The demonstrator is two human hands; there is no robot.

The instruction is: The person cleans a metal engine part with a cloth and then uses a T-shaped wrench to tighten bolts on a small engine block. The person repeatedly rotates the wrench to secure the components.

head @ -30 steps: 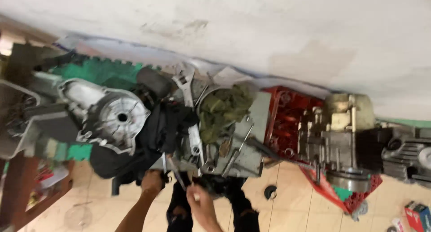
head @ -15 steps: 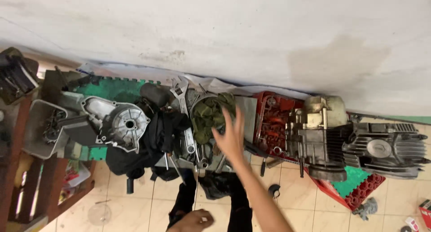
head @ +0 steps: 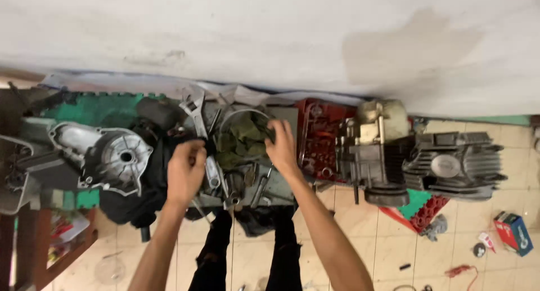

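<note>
Both hands, left hand [head: 185,170] and right hand [head: 282,146], grip green rag [head: 243,139] (in metal tray [head: 284,185], among wrenches).

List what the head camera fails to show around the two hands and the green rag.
- Left hand: fingertips curl under, so whether they grip anything is hidden.
- Right hand: fingers blur into the green rag; grip unclear.
- Tray contents under the rag: covered.
- Engine cover: left part blocked by clutter.

Bare forearms, no sleeves, watch or rings; left hand [head: 185,170], right hand [head: 283,147]; black trousers [head: 247,251] below.
</note>
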